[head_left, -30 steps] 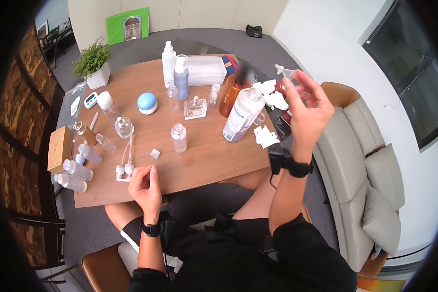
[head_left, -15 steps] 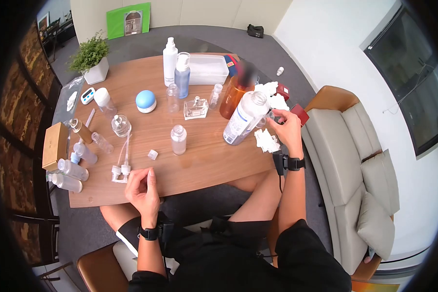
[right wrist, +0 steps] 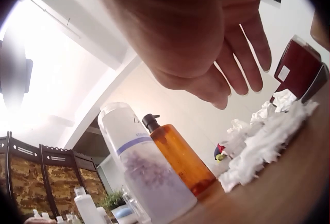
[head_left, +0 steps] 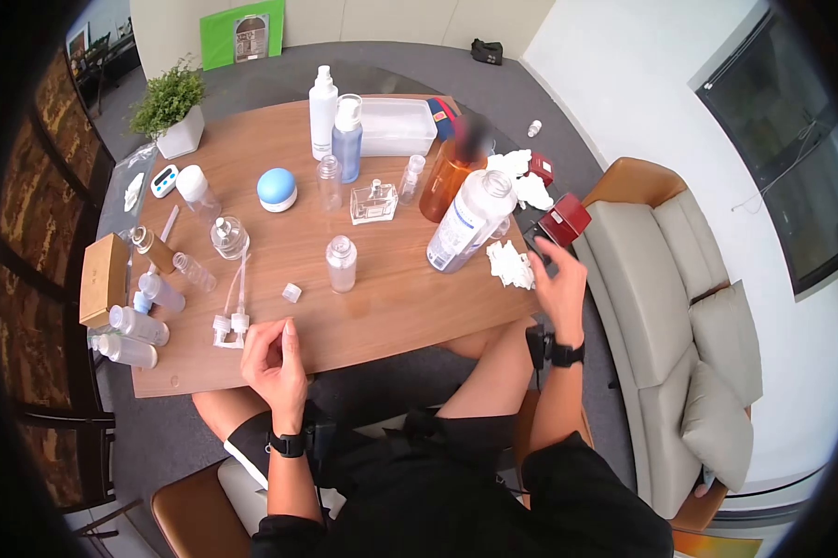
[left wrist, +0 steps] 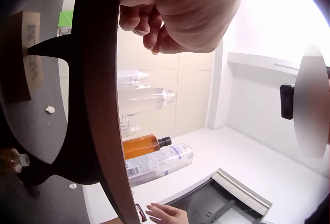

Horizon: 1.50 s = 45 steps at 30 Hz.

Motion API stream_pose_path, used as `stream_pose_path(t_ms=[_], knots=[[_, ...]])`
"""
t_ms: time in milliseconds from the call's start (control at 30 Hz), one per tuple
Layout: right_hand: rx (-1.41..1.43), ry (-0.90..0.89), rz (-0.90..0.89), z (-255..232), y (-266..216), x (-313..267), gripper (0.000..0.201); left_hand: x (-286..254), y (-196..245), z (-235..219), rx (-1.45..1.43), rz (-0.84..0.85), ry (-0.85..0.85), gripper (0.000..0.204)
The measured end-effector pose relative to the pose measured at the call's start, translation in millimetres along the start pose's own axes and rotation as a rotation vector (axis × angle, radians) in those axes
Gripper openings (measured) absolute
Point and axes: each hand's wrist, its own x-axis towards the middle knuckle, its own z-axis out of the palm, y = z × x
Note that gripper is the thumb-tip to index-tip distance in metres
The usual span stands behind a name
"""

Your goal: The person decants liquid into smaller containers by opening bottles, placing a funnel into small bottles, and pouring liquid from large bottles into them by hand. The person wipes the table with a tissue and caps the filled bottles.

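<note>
Your right hand, released, is near crumpled white tissue; your left hand, loosely curled, seems empty by the brown wooden table.

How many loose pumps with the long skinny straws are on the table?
2. One pump lies on the table near the left hand; the other pump is right beside it, closer to that hand. More could hide behind bottles.

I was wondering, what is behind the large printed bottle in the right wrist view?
An amber bottle with a black pump shows partly behind the large printed bottle. The amber bottle's lower left is covered; anything else there cannot be seen.
</note>
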Motion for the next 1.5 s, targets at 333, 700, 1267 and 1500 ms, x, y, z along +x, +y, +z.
stream_pose_path(t_ms=[333,700,1267,1500], knots=[[-0.072,-0.097,-0.174,19,-17,-44,0.035,3,-2,1,0.011,0.009,-0.031,0.005],[-0.148,-0.269,-0.098,28,-6,-52,0.034,3,3,3,0.037,-0.044,-0.027,0.004],[-0.105,-0.190,0.116,45,33,-51,0.030,5,16,11,0.219,0.075,-0.107,0.001],[0.011,-0.190,-0.065,30,19,-65,0.029,2,20,13,0.196,0.017,-0.033,0.003]])
